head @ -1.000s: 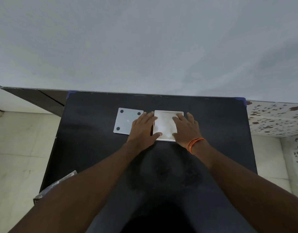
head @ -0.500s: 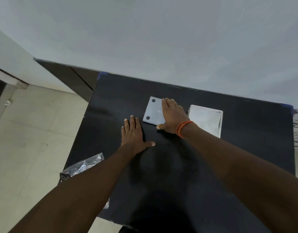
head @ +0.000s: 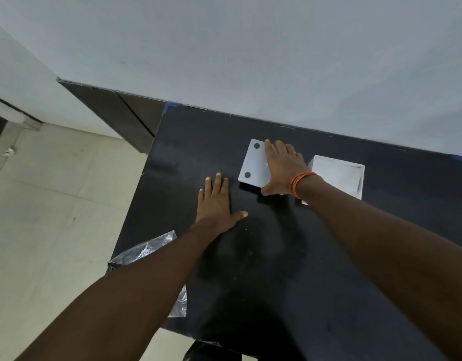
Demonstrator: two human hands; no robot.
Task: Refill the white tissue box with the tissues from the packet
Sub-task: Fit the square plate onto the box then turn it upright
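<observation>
The white tissue box point(head: 336, 175) stands open on the black table point(head: 276, 269), with white tissue filling its inside. Just left of it is a flat white panel point(head: 252, 165) with two black dots showing. My right hand point(head: 282, 169), with an orange band at the wrist, lies over the panel's right half, fingers across the top and thumb at its near edge; the near edge looks slightly raised. My left hand point(head: 215, 201) rests flat on the table, fingers apart, holding nothing. An empty-looking clear plastic packet point(head: 146, 252) lies at the table's left front edge, partly under my left forearm.
A pale wall runs along the table's far edge. Left of the table are a dark skirting board point(head: 115, 113) and a light tiled floor point(head: 55, 204). Blue tape marks the table's far corners.
Both hands have left the tissue box. My right hand crossed left onto the white panel, and my left hand dropped flat onto the table. The view has swung to the left.
</observation>
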